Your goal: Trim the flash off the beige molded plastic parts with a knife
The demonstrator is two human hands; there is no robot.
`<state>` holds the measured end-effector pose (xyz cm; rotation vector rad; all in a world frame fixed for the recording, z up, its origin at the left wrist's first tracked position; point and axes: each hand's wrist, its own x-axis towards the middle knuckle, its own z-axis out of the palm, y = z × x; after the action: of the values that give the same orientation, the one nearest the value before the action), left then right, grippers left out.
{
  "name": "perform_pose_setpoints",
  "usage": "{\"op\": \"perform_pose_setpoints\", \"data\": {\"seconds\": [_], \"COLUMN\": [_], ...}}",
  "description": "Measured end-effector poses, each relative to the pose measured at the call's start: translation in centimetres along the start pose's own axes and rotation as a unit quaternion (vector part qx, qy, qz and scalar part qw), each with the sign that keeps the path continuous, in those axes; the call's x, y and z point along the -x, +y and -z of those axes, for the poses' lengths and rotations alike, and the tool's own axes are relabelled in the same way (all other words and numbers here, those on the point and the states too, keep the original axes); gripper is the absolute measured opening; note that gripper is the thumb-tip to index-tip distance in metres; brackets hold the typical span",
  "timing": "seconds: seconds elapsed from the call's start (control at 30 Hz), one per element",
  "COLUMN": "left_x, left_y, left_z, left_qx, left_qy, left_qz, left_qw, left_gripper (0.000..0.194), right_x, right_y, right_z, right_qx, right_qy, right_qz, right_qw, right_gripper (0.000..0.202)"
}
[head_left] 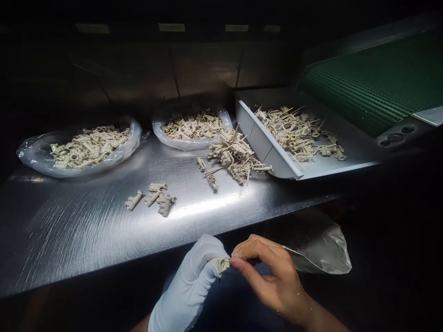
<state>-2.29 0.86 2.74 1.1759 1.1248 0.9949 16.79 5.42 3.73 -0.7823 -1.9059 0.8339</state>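
Below the front edge of the table, my left hand (195, 279), in a white glove, is closed around a small cream plastic part (222, 264). One end of this part, with an opening in it, shows past the gloved fingers. My bare right hand (273, 272) has tan tape on a finger. Its thumb and forefinger pinch together right at the part's exposed end; whatever lies between them is hidden. On the table in front lie several loose cream plastic parts (165, 204). Farther right is a heap of similar parts (233, 154) with thin sprues.
Two clear plastic bags of cream parts, a left bag (129, 150) and a middle bag (187, 145), stand on the metal table (86, 230). A grey tray (268, 143) holds more sprued parts beside a green conveyor belt (374, 83). Below the edge hangs a plastic bag (321, 251).
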Motion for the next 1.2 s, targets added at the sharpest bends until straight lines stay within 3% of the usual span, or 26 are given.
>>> {"op": "perform_pose_setpoints", "data": {"seconds": [0.17, 0.27, 0.37, 0.53, 0.63, 0.73, 0.8, 0.9, 1.13, 1.2], "left_x": [0.1, 0.1, -0.2, -0.5, -0.4, -0.3, -0.2, -0.2, -0.4, -0.3], "left_y": [-0.2, -0.2, -0.2, -0.5, -0.7, -0.6, -0.4, -0.2, 0.0, -0.3], "left_z": [0.2, 0.2, 0.0, -0.3, -0.3, -0.4, -0.5, -0.6, -0.6, -0.5], "left_qx": [0.0, 0.0, -0.008, -0.059, -0.06, -0.048, -0.028, -0.019, -0.057, -0.064], "left_qy": [-0.021, -0.031, -0.025, 0.047, 0.089, 0.099, 0.09, 0.09, 0.112, 0.119], "left_qz": [0.033, 0.035, 0.034, -0.01, 0.034, 0.085, 0.097, 0.098, 0.074, 0.067], "left_qw": [0.999, 0.999, 0.999, 0.997, 0.994, 0.99, 0.991, 0.991, 0.989, 0.989], "left_gripper": [0.032, 0.031, 0.033, 0.015, 0.005, 0.015, 0.019, 0.02, 0.019, 0.018], "right_x": [-0.2, -0.3, -0.3, 0.1, 0.1, -0.1, -0.5, -1.2, -2.2, -2.5], "right_y": [0.4, 1.0, 1.8, 2.6, 1.9, 0.4, -0.7, -2.1, -3.1, -3.1], "right_z": [0.4, 0.2, -0.1, 0.1, 0.9, 2.0, 2.6, 2.9, 2.4, 2.8], "right_qx": [-0.072, -0.171, -0.219, -0.028, 0.107, 0.285, 0.357, 0.375, 0.361, 0.33], "right_qy": [-0.052, -0.091, -0.098, -0.001, 0.017, 0.017, -0.001, -0.034, -0.011, -0.033], "right_qz": [-0.108, -0.196, -0.221, -0.152, -0.05, 0.073, 0.111, 0.14, 0.173, 0.153], "right_qw": [0.99, 0.961, 0.945, 0.988, 0.993, 0.956, 0.927, 0.916, 0.916, 0.931], "right_gripper": [0.022, 0.034, 0.039, 0.018, 0.018, 0.033, 0.039, 0.036, 0.033, 0.028]}}
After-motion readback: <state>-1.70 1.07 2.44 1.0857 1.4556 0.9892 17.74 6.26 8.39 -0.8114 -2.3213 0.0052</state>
